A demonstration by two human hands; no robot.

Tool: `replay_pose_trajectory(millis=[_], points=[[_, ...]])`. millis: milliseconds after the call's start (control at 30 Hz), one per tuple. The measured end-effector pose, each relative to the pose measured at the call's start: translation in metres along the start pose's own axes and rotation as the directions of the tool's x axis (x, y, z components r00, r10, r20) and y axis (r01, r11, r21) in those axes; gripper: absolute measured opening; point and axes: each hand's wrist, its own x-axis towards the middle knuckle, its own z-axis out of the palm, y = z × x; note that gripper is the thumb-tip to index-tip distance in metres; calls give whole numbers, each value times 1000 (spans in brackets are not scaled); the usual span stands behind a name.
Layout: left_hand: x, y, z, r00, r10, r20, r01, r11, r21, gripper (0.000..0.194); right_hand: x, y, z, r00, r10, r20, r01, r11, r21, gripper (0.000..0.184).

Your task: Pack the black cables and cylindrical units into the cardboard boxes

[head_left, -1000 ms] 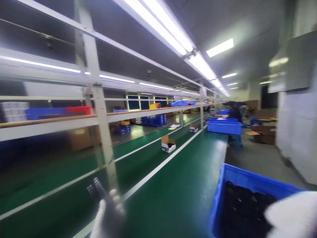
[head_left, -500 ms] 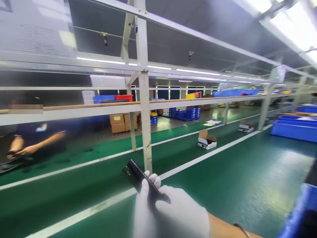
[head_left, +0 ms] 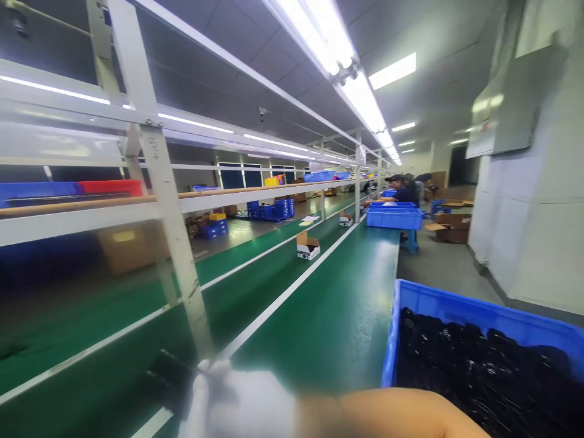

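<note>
A long black item [head_left: 171, 377] is at the lower left, smeared by motion, with a few pale marks along its edges; its kind I cannot make out. My left hand [head_left: 195, 407], in a white glove, is closed around its near end and partly cut off by the bottom of the view. Against the same end lies my right hand [head_left: 255, 398], also white-gloved, its fingers closed on the item and blurred. Both hands are above the green work surface [head_left: 319, 340], close to the foot of a pale upright post [head_left: 176, 231].
To the right, a blue bin [head_left: 493, 310] holds many shiny black pieces. Small open boxes [head_left: 308, 248] stand on the green belt. Farther down the line are more blue bins [head_left: 395, 218] and a person [head_left: 406, 191]. An opened carton [head_left: 456, 228] sits on the floor.
The view has swung right, bringing the bin of black pieces into sight. A co-worker at the left has left the view. Both hands still hold the black item.
</note>
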Motion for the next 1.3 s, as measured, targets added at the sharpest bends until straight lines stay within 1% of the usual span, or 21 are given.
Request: replay_pose_trajectory(millis=[67, 133, 267, 400, 533, 600, 667, 733, 867, 933, 967, 1000, 1033, 1067, 1100, 1133, 1167, 1200, 1233, 1267, 1300], points=[[1, -3, 1, 999, 34, -9, -34, 999, -22, 23, -5, 0, -1, 1000, 1, -25, 0, 999, 35, 47], [2, -6, 1, 996, 84, -15, -84, 996, -43, 19, -7, 2, -2, 999, -11, -37, 14, 996, 85, 47], [1, -5, 4, 989, 151, -9, -151, 986, -65, 24, -1, 7, -3, 998, -64, -15, 66, 978, 199, 45], [-5, 1, 8, 987, 156, 49, -151, 984, -95, 24, 6, 7, -7, 986, -158, 48, 137, 947, 292, 45], [-9, 10, 11, 986, 127, 108, -115, 987, -114, 25, 13, 9, -14, 961, -222, 164, 139, 902, 409, 48], [-9, 13, 11, 985, 118, 124, -103, 987, -124, 25, 15, 11, -14, 952, -233, 198, 86, 826, 557, 49], [-9, 17, 11, 984, 120, 132, -101, 985, -141, 24, 16, 12, -11, 951, -193, 243, -37, 707, 706, 46], [-10, 23, 12, 982, 129, 139, -105, 980, -169, 23, 16, 15, -5, 938, -143, 314, -166, 609, 775, 47], [-16, 43, 10, 974, 156, 165, -113, 963, -243, 23, 17, 24, 10, 892, -122, 436, -301, 559, 773, 59], [-20, 55, 7, 968, 170, 184, -115, 955, -273, 25, 20, 29, 10, 866, -131, 482, -354, 521, 777, 58], [-21, 61, 4, 965, 177, 194, -117, 951, -285, 26, 24, 29, 6, 867, -140, 479, -353, 506, 787, 58], [-22, 66, 2, 962, 186, 200, -122, 947, -296, 27, 29, 28, -1, 883, -144, 447, -322, 507, 799, 57], [-23, 71, -1, 959, 195, 205, -127, 944, -305, 28, 37, 24, -11, 912, -141, 385, -260, 529, 808, 56], [-22, 75, -3, 957, 204, 209, -132, 941, -312, 28, 46, 17, -24, 945, -136, 296, -167, 578, 798, 55], [-21, 78, -5, 955, 211, 210, -137, 938, -317, 29, 57, 9, -39, 976, -136, 169, -40, 652, 757, 54], [-20, 80, -7, 953, 215, 211, -140, 937, -321, 28, 69, -1, -56, 989, -147, 11, 101, 730, 676, 51], [-18, 82, -9, 953, 216, 212, -140, 935, -325, 27, 82, -12, -73, 971, -181, -155, 238, 800, 551, 47], [-16, 83, -10, 954, 213, 213, -136, 935, -327, 25, 95, -23, -89, 907, -238, -347, 370, 844, 387, 41], [-14, 84, -11, 955, 205, 215, -127, 936, -328, 24, 109, -32, -103, 818, -296, -492, 450, 863, 229, 37], [-12, 84, -12, 956, 195, 218, -116, 937, -329, 22, 122, -40, -115, 723, -360, -589, 499, 862, 86, 33], [-11, 83, -13, 958, 182, 222, -102, 939, -328, 22, 133, -46, -124, 642, -418, -642, 527, 850, -27, 31]])
